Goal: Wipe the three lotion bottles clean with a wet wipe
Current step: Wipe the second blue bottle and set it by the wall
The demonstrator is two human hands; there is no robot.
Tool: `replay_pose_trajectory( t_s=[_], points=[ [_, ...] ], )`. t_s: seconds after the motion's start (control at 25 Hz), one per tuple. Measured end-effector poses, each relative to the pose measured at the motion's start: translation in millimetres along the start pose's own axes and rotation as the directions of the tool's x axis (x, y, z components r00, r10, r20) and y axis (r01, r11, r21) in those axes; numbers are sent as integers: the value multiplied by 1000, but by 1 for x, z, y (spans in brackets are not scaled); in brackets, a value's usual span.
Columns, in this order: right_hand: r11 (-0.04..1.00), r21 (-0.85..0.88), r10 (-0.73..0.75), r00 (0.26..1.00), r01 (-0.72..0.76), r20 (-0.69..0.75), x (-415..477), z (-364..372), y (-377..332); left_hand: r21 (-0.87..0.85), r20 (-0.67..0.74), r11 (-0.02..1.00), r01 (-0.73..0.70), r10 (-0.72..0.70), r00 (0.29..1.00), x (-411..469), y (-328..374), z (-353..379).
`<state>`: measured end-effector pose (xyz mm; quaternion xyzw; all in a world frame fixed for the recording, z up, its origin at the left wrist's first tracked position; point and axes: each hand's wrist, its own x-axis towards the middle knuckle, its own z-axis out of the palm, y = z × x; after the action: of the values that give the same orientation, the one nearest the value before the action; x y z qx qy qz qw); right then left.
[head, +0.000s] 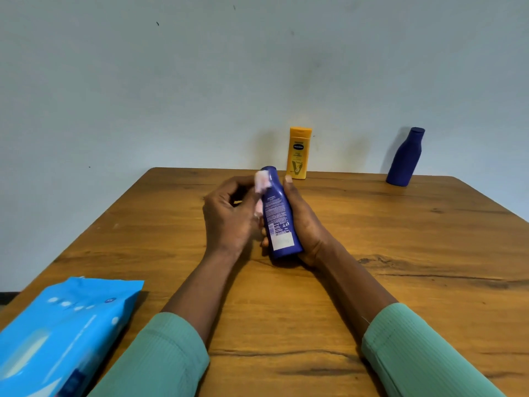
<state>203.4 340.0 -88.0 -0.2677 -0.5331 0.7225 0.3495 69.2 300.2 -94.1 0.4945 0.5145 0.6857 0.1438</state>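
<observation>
The right hand point(306, 224) curls round a blue lotion bottle point(279, 213) and holds it at the middle of the counter point(400, 253), with the cap pointing to the far edge. The left hand point(229, 216) pinches a little white wet wipe point(261, 181) and presses it on the bottle near the cap. A yellow lotion bottle point(299, 153) stands at the far edge, just behind the hands. A dark blue bottle point(405, 159) stands near the far right corner. A bright blue pack of wipes point(65, 333) lies at the near left corner.
</observation>
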Motion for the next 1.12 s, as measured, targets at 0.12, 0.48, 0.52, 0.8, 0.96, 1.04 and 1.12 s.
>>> replay_pose_trajectory(
  t_s=[0.12,0.48,0.52,0.8,0.96,1.04,1.12],
  points=[
    [997,-71,18,999,-16,28,-3,4,2,-63,-56,995,74,-77,995,3,-5,-9],
    [984,179,19,997,-7,-69,0,-5,0,-6,185,1000,26,-25,983,-4,-3,-7],
    [991,136,19,999,-13,-48,-1,-3,0,-25,143,999,26,-22,989,-4,-4,-8],
    [992,-121,-51,998,46,-34,4,8,9,-442,-11,865,237,-270,963,6,5,-9],
    [980,-187,-91,992,74,-84,4,10,9,-296,-36,948,120,-136,990,3,9,-5],
    [962,-266,-85,994,64,-71,3,15,9,-357,-117,924,136,-189,975,8,12,-6],
    [941,-334,-86,994,60,-66,2,20,10,-445,-129,880,165,-245,961,10,13,-9]
  ],
)
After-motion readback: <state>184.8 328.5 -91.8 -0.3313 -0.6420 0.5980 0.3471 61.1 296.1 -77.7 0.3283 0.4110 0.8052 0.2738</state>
